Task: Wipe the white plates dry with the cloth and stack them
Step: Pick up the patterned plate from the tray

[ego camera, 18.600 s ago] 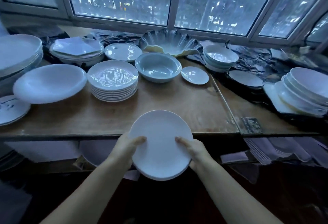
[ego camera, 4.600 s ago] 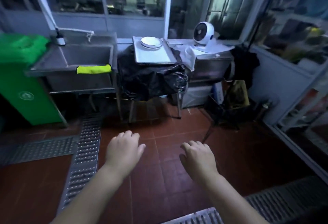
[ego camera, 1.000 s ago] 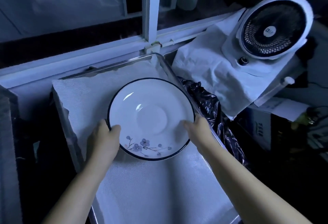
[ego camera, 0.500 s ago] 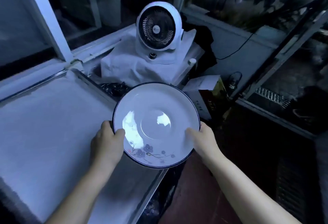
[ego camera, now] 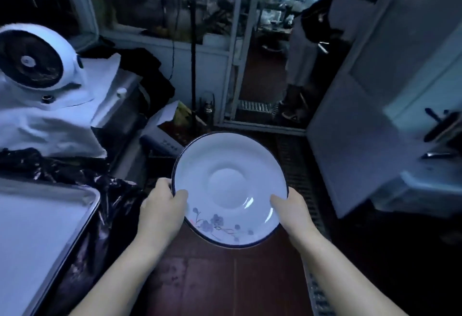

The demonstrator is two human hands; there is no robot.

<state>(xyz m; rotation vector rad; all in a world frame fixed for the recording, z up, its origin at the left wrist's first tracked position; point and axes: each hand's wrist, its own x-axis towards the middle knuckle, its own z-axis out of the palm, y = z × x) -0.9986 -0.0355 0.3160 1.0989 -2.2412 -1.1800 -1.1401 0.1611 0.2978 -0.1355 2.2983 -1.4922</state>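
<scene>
Over the dark red tile floor (ego camera: 212, 280), clear of every surface, one white plate (ego camera: 228, 185) with a dark rim and a spray of blue flowers is held up in the air between two hands. Its underside is hidden, so I cannot tell whether other plates lie beneath it. At far left a round white fan (ego camera: 32, 58) is cut by the frame edge and stands on a white cloth (ego camera: 50, 120). Below it a metal tray (ego camera: 50, 220) also runs out of view, with crumpled black plastic (ego camera: 105, 190) beside it. A person (ego camera: 315, 48) in the doorway beyond is dim and hard to make out. Counted: one plate in sight, one fan, one tray, two hands. The left hand (ego camera: 162, 212) grips the plate's left rim, thumb on top and fingers curled round the edge. The right hand (ego camera: 293, 213) grips the right rim with its thumb on top, its fingers hidden underneath.
</scene>
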